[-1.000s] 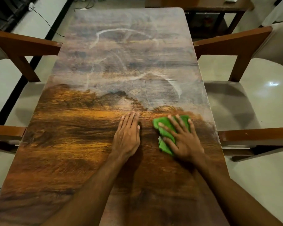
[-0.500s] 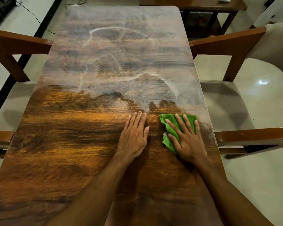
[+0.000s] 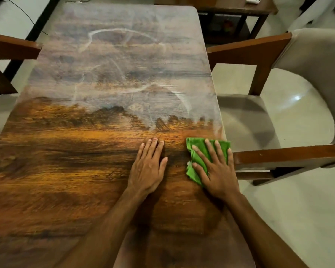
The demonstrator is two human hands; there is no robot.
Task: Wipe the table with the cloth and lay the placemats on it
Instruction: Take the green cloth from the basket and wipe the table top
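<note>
A long wooden table (image 3: 66,171) fills the view. Its near half shows dark, glossy grain; its far half (image 3: 124,64) is dull grey with pale smear marks. A green cloth (image 3: 199,149) lies bunched at the table's right edge, reaching just over it. My right hand (image 3: 217,171) presses flat on the cloth with spread fingers. Left of the cloth and apart from it, my left hand (image 3: 148,167) rests palm down on the bare wood. No placemats are in view.
Wooden chairs with pale cushions stand on both sides: one at the right (image 3: 278,157) with its armrest close to the cloth, one at the left (image 3: 10,49). A low wooden side table (image 3: 230,8) stands beyond the far end. The floor is pale tile.
My right hand has slid the cloth to the right, up to the table's right edge. The wiped dark patch has spread rightward. My left hand stays flat on the wood.
</note>
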